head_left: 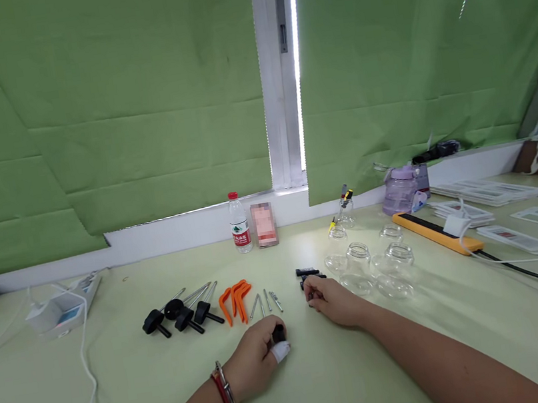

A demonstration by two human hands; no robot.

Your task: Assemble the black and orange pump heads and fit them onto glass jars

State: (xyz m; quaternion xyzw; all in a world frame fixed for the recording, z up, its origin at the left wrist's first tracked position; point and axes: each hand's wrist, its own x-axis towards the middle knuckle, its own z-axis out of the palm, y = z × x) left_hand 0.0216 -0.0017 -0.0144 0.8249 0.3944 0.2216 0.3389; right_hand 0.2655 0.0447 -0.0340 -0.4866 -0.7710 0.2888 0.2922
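Note:
My left hand (258,358), its thumb wrapped in white tape, is closed around a small black cylindrical part (278,333) above the table. My right hand (333,301) rests to the right with its fingertips pinched together; what they hold, if anything, is too small to make out. Just beyond those fingers lie black ridged strip-like pieces (307,271), partly hidden by the hand. Between the hands and further back are thin metal pins (261,305). Orange bent pieces (236,301) lie left of the pins, beside black-headed parts with metal rods (184,318).
Clear glass or plastic jars (359,265) stand close to my right forearm. Behind are a water bottle (240,226), a pink box (264,224) and small screwdrivers (346,197). An orange power strip (435,234), a purple jug (401,190) and a white power strip (70,308) sit further out.

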